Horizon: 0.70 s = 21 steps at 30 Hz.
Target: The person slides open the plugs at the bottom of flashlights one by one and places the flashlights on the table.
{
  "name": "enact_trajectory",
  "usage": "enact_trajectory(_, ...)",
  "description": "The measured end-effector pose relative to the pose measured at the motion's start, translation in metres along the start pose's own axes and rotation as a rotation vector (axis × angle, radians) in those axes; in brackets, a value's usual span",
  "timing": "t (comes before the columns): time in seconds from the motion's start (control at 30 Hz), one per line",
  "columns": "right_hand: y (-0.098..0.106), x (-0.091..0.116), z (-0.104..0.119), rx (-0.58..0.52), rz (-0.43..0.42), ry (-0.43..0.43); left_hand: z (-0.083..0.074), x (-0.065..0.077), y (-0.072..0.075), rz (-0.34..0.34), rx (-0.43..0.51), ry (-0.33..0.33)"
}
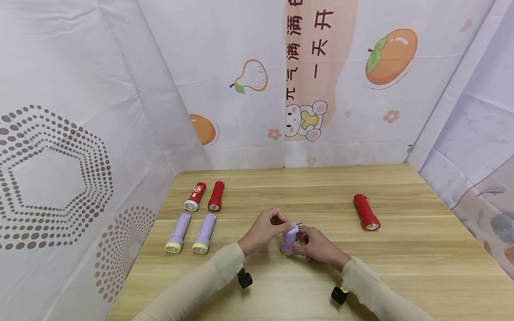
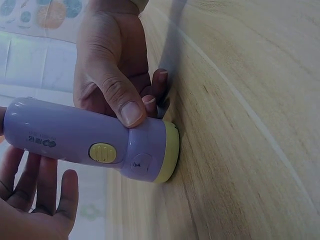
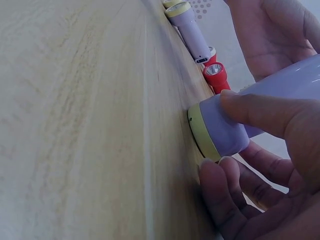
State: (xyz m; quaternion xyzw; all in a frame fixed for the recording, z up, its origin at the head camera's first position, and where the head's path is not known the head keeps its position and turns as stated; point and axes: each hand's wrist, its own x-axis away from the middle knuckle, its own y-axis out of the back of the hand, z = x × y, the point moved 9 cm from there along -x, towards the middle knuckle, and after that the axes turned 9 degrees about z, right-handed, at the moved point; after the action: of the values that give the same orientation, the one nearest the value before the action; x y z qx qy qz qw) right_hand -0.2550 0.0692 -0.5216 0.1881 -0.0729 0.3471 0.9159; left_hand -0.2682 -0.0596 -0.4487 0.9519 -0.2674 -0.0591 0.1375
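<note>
Head view: one upright lilac flashlight (image 1: 289, 240) is held lens end down at the surface of the worktop (image 1: 413, 200), between both hands. The left hand (image 1: 265, 229) pinches its tail end at the top; the right hand (image 1: 322, 247) grips the wider head, thumb against the side. Left wrist view shows the yellow switch (image 2: 103, 153) and yellow rim (image 2: 171, 152). To the left lie two further lilac flashlights (image 1: 205, 232), with two red flashlights (image 1: 217, 195) behind them. A single red flashlight (image 1: 366, 213) lies to the right.
</note>
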Motion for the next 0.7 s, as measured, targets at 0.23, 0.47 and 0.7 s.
enact_trajectory(0.23,-0.0001,0.0018,0.0007,-0.007,-0.007,-0.002,0.0011,0.0005,-0.0005,-0.007,-0.009,-0.012)
enact_trajectory(0.47,-0.0019,0.0004,-0.0028,-0.005,-0.005,0.004,0.001,0.0041,0.0014,0.008,-0.078,-0.032)
enact_trajectory(0.7,-0.0009,0.0004,0.0006,-0.016,-0.007,0.024,-0.0014,0.0078,0.0037,0.046,-0.1,-0.069)
